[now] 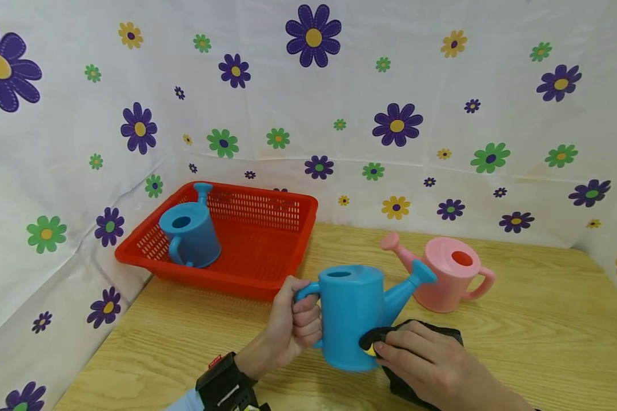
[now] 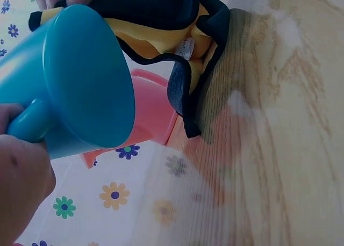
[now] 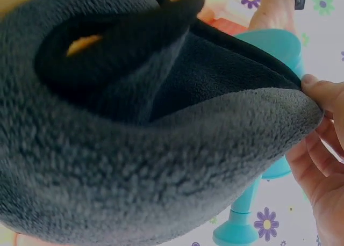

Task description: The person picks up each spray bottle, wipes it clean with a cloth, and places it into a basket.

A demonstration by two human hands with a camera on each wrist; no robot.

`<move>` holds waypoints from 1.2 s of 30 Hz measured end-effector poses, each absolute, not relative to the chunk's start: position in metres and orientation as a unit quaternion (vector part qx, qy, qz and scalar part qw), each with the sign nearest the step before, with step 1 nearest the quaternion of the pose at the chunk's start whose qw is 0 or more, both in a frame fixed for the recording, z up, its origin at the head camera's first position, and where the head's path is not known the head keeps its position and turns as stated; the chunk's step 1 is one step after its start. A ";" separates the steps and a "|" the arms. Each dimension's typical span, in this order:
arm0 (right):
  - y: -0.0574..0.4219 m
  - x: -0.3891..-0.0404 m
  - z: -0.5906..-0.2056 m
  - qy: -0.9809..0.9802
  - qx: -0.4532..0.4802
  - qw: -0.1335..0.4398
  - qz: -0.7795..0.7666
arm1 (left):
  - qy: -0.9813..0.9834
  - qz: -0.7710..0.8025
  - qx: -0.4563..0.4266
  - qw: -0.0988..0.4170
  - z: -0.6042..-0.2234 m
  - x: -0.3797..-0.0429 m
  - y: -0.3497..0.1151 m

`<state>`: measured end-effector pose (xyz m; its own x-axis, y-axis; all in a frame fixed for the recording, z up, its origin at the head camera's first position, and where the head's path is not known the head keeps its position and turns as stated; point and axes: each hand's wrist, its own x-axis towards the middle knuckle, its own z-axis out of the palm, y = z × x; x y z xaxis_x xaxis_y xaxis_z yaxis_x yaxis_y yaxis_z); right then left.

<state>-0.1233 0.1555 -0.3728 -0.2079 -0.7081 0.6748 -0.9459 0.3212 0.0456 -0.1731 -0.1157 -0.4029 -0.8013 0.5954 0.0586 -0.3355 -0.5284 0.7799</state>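
My left hand [image 1: 299, 319] grips the handle of a blue watering can [image 1: 351, 319], whose spout points to the right. In the left wrist view the can's round base [image 2: 91, 77] shows, raised above the table. My right hand [image 1: 432, 359] pinches a dark grey cloth [image 1: 408, 385] with a yellow underside against the can's lower right side. The right wrist view shows the thumb and fingers [image 3: 320, 95] on the edge of the cloth [image 3: 177, 144], which hangs in folds and covers part of the can. Close behind stands a pink watering can [image 1: 444, 279], upright on the table.
At the back left, a red plastic basket [image 1: 267, 291] with perforated walls holds another blue watering can [image 1: 197, 240]. The wooden table [image 1: 545, 319] stretches to the right. A flower-printed white sheet [image 1: 349, 91] hangs behind and at the sides.
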 end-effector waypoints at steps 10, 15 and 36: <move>0.156 -0.119 -0.381 -0.746 0.571 0.279 0.199 | 0.392 0.863 0.179 0.264 -0.401 -0.175 -0.118; 0.160 -0.117 -0.383 -0.747 0.574 0.275 0.192 | 0.386 0.865 0.179 0.267 -0.400 -0.175 -0.119; 0.166 -0.114 -0.385 -0.757 0.547 0.298 0.198 | 0.389 0.859 0.180 0.278 -0.401 -0.172 -0.117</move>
